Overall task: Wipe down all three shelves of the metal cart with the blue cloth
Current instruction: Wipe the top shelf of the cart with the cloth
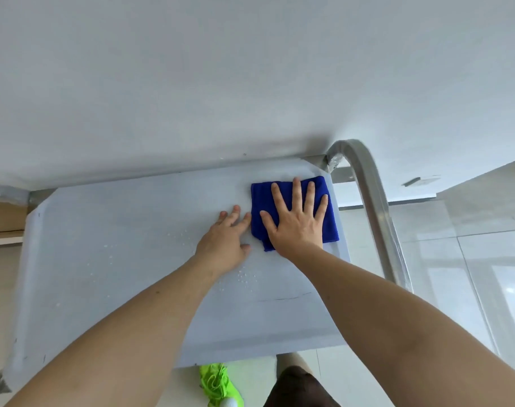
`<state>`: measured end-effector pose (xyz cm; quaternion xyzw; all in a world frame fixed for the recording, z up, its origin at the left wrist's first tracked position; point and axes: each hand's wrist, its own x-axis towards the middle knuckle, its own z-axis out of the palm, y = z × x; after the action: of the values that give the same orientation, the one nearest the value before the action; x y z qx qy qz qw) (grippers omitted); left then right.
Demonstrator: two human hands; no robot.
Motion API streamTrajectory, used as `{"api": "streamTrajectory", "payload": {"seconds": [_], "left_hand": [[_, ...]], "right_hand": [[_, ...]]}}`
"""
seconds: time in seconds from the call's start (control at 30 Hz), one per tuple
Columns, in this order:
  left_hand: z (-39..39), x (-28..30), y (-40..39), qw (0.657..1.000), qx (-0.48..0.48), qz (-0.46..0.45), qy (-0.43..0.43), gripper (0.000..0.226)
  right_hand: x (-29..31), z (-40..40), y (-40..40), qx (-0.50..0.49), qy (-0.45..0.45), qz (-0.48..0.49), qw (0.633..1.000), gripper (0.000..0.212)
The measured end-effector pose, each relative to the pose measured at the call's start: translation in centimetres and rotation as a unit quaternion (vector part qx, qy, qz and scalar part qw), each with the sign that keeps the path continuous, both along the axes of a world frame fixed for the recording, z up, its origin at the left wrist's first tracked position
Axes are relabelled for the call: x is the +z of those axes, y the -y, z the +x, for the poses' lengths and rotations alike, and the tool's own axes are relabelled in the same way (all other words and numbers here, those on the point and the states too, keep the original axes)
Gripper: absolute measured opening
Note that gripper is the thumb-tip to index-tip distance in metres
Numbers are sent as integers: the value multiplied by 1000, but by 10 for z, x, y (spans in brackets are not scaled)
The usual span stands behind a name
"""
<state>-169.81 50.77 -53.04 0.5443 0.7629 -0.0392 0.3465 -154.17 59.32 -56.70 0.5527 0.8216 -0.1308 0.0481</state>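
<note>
The blue cloth (294,210) lies folded and flat on the top shelf (132,259) of the metal cart, at the shelf's far right corner, close to the curved metal handle (373,207) that rises along the right side. The right hand (297,221) rests palm down on the cloth with its fingers straight and spread wide, the fingertips reaching nearly to the cloth's far edge and the thumb out to the left. The left hand (228,239) lies on the bare shelf just left of the cloth, its fingers loosely together and mostly straight, with a fingertip touching or almost touching the cloth's left edge; I cannot tell which. Small water droplets (246,279) dot the shelf near the left wrist and further left. Below the shelf's near edge a bright green shoe (218,383) stands on the pale tiled floor (470,259). A white wall (221,83) fills the far side
</note>
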Motion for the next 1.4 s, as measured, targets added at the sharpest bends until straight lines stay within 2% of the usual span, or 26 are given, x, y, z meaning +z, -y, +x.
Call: {"api": "streamTrajectory", "payload": {"seconds": [0.23,0.43,0.6,0.73,0.9,1.03,1.2,1.3,1.4], "left_hand": [[-4,-3,-1,1000,-16,-2,-2,80],[5,-4,6,996,-34,48,-66,78],[2,-2,10,993,-55,56,-85,78],[-1,-4,12,993,-64,66,-69,79],[-18,-2,28,993,-59,104,2,72],[-56,0,52,987,-57,131,-75,68],[-105,-6,84,988,5,63,-143,66],[-111,-9,94,988,63,30,-138,76],[-110,-13,94,990,53,-5,-130,84]], "right_hand": [[4,37,103,-31,17,-18,999,70],[3,48,191,-51,33,-39,997,71],[14,32,242,-35,53,-79,995,74],[18,17,269,32,38,-90,995,70],[15,5,271,51,31,-73,996,69],[8,1,255,55,28,-51,997,76],[1,-13,238,64,28,-28,997,84],[-1,-29,216,55,38,-27,997,86],[-3,-53,186,36,47,-22,998,87]]}}
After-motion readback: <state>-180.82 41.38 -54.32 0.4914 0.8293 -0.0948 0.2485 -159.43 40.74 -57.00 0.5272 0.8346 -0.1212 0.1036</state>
